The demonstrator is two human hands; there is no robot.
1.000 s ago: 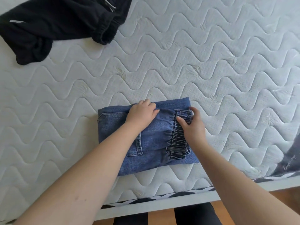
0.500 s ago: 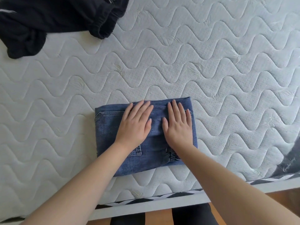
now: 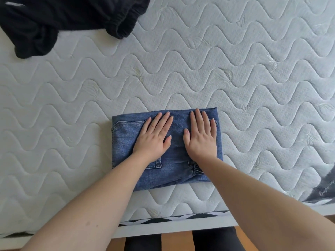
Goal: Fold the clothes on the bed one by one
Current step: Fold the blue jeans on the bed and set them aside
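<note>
Quilted mattress (image 3: 217,69), folded jeans (image 3: 177,171) long axis left-right, left hand (image 3: 154,137) and right hand (image 3: 201,137) flat, gripping nothing

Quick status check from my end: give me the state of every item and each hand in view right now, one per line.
Jeans: folded into a compact rectangle, lying flat near the bed's front edge.
Left hand: open, palm down, flat on the jeans.
Right hand: open, palm down, flat on the jeans.
Black garment: unfolded, bunched at the far left corner.
Grey garment: at the right edge, mostly out of view; state unclear.
Mattress: bare quilted top.

Bare forearms, no sleeves, dark trousers (image 3: 213,240)
</note>
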